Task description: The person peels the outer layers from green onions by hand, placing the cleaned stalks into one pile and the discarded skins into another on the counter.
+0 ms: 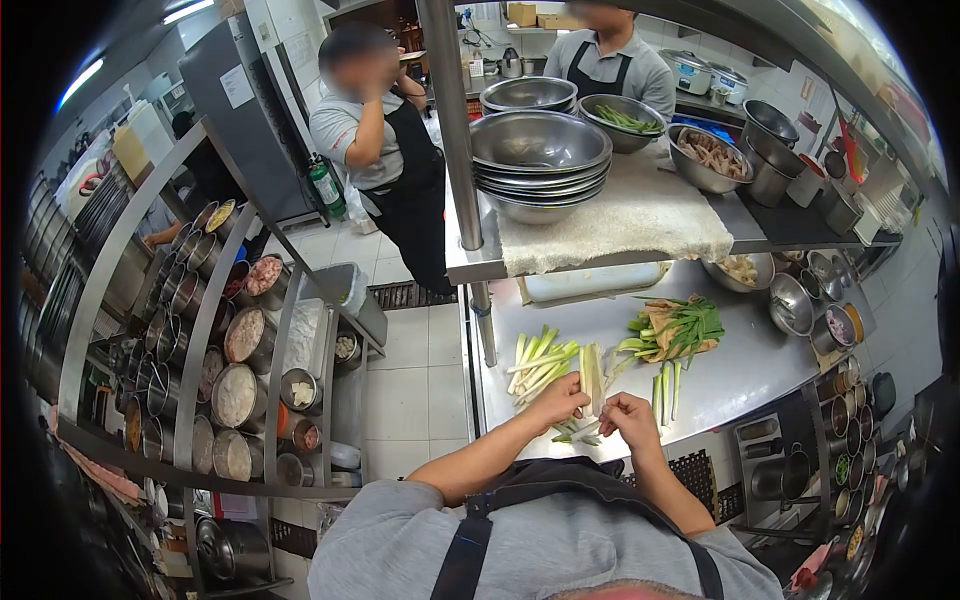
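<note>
My left hand (pixel 564 399) is closed round the lower part of a pale leek (pixel 592 372), which points away from me over the steel table. Close beside it, my right hand (pixel 629 418) has its fingers pinched together near the leek's lower end; a thin strip of leaf seems to be in them, too small to make out surely. Left of the leek lies a pile of white-and-green stalks (pixel 538 362). A heap of green leafy stalks with brownish outer leaves (pixel 682 328) lies to the right. Several thin green stalks (pixel 666 390) lie nearer me. Pale scraps (pixel 574 433) are below my hands.
Above the table, a shelf (pixel 620 258) holds stacked steel bowls (pixel 541 150), a bowl of green vegetables (pixel 622 122) and a towel (pixel 610 235). A metal post (pixel 452 120) stands left. A rack (pixel 205 330) holds food pots. Two people in aprons stand beyond.
</note>
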Motion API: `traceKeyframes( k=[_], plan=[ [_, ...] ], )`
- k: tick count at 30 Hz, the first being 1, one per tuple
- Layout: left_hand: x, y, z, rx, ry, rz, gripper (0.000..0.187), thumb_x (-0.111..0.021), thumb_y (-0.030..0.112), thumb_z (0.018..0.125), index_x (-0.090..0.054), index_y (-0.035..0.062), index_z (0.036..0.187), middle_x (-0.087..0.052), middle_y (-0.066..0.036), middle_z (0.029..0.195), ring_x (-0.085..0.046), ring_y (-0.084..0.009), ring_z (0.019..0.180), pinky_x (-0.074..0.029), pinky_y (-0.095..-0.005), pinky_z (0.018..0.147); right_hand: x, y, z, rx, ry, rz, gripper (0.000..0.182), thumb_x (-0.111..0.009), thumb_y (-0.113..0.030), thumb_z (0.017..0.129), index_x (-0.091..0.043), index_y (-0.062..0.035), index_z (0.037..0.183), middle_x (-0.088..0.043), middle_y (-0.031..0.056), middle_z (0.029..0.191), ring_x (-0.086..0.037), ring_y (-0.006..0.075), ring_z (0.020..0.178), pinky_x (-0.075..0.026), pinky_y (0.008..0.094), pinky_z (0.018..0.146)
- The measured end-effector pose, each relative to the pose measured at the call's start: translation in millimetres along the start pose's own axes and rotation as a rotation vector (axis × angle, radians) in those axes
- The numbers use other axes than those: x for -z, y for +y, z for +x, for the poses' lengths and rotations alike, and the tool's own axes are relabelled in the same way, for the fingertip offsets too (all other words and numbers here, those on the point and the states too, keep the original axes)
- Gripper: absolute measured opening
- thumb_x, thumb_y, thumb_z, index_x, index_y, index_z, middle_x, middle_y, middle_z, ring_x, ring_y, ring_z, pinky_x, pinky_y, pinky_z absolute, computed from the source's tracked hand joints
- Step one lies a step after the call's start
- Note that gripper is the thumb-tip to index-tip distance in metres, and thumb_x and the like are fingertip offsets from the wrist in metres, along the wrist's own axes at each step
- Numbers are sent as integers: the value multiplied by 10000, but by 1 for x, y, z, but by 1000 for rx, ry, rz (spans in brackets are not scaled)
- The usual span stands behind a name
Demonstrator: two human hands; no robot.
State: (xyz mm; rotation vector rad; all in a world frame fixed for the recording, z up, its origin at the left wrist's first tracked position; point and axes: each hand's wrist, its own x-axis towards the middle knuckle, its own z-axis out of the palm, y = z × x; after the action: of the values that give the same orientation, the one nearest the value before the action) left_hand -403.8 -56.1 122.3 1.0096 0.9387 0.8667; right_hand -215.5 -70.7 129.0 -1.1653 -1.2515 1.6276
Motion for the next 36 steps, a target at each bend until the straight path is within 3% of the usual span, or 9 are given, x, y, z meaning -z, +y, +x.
traceKeyframes(
  k=[3, 11, 24, 31, 33, 36],
  plan=[
    [0, 1, 0, 27, 26, 38, 237, -583, 73, 817, -555, 9, 1043, -603, -32, 820, -562, -103, 649, -478, -240, 582, -2, -2, -2, 22, -12, -21, 101, -592, -56, 837, -596, 45, 845, -624, 99, 679, -614, 162, 532, -506, 253, 479],
    [0, 4, -1, 36, 13, 69, 276, -645, 199, 849, -538, 29, 1038, -614, -30, 798, -555, -90, 632, -457, -238, 539, -4, -3, -2, 10, -22, -17, 109, -593, -70, 837, -600, 38, 838, -619, 91, 681, -608, 140, 541, -505, 248, 490],
    [10, 2, -2, 53, 77, -1, 287, -600, 126, 843, -531, 12, 1096, -630, -52, 823, -593, -118, 685, -456, -250, 586, 7, 2, -1, 12, 29, -7, 108, -600, -70, 845, -597, 35, 826, -629, 102, 683, -617, 159, 530, -504, 251, 469],
    [12, 0, 2, -3, 151, -49, 269, -580, 149, 889, -544, 29, 1127, -634, -32, 888, -596, -108, 788, -449, -239, 643, 8, 33, 11, -56, 54, -180, 117, -608, -81, 822, -617, 36, 830, -616, 86, 654, -604, 137, 517, -482, 248, 461],
    [12, -1, 2, -13, 157, -54, 261, -576, 152, 895, -553, 34, 1127, -633, -28, 897, -594, -105, 802, -449, -239, 653, 3, 31, 16, -70, 31, -392, 126, -582, -82, 853, -604, 41, 840, -609, 69, 654, -604, 131, 522, -490, 246, 459],
    [14, -3, 2, -10, 145, -20, 257, -577, 147, 895, -563, 37, 1127, -633, -27, 903, -591, -102, 800, -453, -244, 659, -4, 25, 20, -59, 38, -392, 135, -582, -91, 857, -607, 41, 840, -607, 65, 651, -602, 124, 523, -488, 242, 463]
  ],
)
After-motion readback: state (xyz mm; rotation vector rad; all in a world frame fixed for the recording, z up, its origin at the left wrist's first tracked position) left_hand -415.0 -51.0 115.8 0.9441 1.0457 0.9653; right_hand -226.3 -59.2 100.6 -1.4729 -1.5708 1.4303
